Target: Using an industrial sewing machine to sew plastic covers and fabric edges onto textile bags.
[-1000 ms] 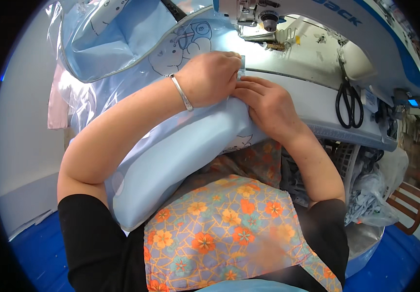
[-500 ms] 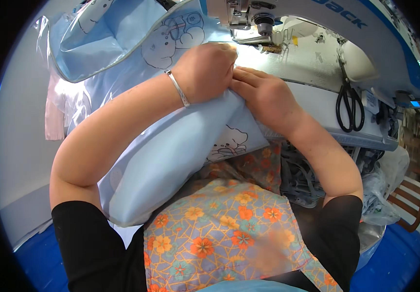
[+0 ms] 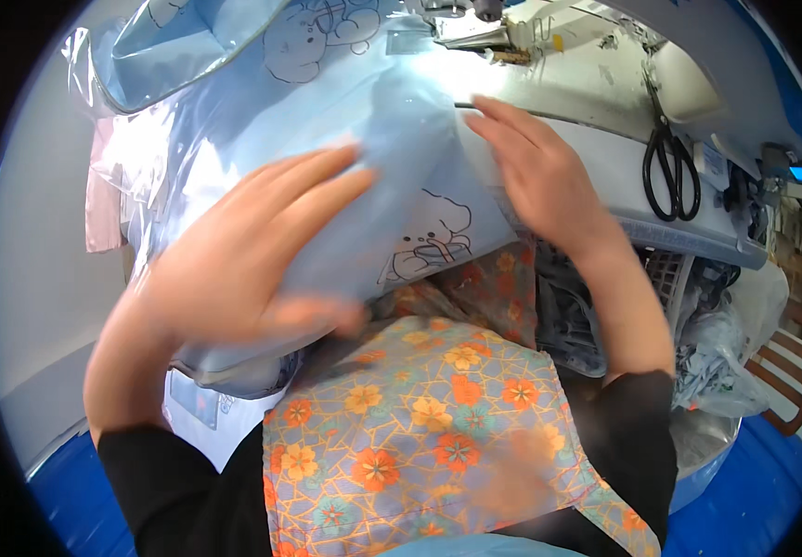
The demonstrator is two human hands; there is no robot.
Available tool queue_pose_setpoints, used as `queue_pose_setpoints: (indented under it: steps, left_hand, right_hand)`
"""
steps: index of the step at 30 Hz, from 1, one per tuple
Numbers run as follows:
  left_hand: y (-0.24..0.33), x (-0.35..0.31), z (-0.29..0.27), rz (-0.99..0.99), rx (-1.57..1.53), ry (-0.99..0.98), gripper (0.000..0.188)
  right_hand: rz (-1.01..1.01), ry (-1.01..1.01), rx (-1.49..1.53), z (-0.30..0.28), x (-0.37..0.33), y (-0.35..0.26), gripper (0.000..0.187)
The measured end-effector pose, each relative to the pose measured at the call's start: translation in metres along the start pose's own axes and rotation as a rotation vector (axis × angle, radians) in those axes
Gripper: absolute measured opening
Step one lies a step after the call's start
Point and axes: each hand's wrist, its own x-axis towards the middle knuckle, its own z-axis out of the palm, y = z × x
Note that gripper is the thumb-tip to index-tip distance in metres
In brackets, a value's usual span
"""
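A light-blue glossy sheet (image 3: 410,158) with outlined cartoon animals spreads over the sewing machine bed and hangs down toward my lap. Over its left part, slightly smeared by motion, is my left hand (image 3: 252,237), its fingers apart and nothing in them; whether it touches the sheet I cannot tell. Just past the sheet's right edge, my right hand (image 3: 540,167) has its fingers stretched out, also holding nothing. The sewing machine's presser foot area (image 3: 410,39) lies beyond the hands, at the sheet's far edge.
Black-handled scissors (image 3: 670,176) lie on the machine table (image 3: 596,144) at the right. A white basket (image 3: 666,278) and clear plastic bags (image 3: 721,362) sit below the table edge. A brown slatted stool (image 3: 795,376) stands at far right. More blue material with a piped edge (image 3: 178,56) lies at upper left.
Both hands were closed together at the sheet near the needle and have parted and opened. My left hand came back toward me and left; the bunched sheet now lies flatter.
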Motion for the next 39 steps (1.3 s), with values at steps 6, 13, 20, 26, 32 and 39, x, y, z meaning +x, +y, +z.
queue_pose_setpoints:
  steps: [6,13,20,26,32,39]
  left_hand:
    - [0.032,-0.118,0.030,-0.574,-0.186,0.263,0.071]
    - [-0.018,-0.109,0.066,-0.601,0.104,0.700,0.037]
    - [-0.031,-0.075,0.015,-0.330,0.306,0.885,0.038]
    - [-0.008,-0.063,-0.012,-0.190,0.042,0.551,0.051]
    - [-0.068,-0.031,-0.028,-0.064,-0.289,-0.035,0.022]
    - [-0.103,0.087,0.048,0.209,0.120,0.442,0.046]
  right_hand:
    - [0.445,0.120,0.171,0.001,-0.136,-0.022,0.033]
    - [0.630,-0.221,0.611,0.053,-0.124,-0.004,0.029]
    - [0.707,-0.380,0.738,-0.075,-0.038,-0.044,0.024]
    - [0.995,-0.708,0.574,-0.114,-0.010,0.042,0.030]
    - [0.821,-0.745,0.964,-0.099,0.029,0.034,0.048]
    - [0.596,-0.679,0.191,-0.059,0.049,-0.007,0.040]
